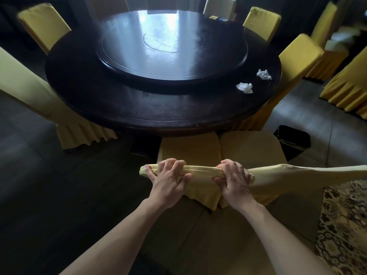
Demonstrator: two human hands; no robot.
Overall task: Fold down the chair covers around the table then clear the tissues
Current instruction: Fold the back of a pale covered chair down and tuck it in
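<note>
Right in front of me stands a chair in a yellow chair cover [200,169], its backrest top facing me. My left hand [168,179] grips the left part of that top edge, fingers curled over the fabric. My right hand [234,179] grips the right part the same way. The cover's seat part [190,149] lies folded in two halves toward the table. Two crumpled white tissues [245,87] [264,74] lie on the right side of the dark round table [139,110].
A glass turntable [172,44] fills the table's middle. Yellow-covered chairs ring the table at left [27,84], far left [43,24] and right [299,54]. A black bin [293,139] stands on the floor to the right. A patterned carpet [341,225] lies at lower right.
</note>
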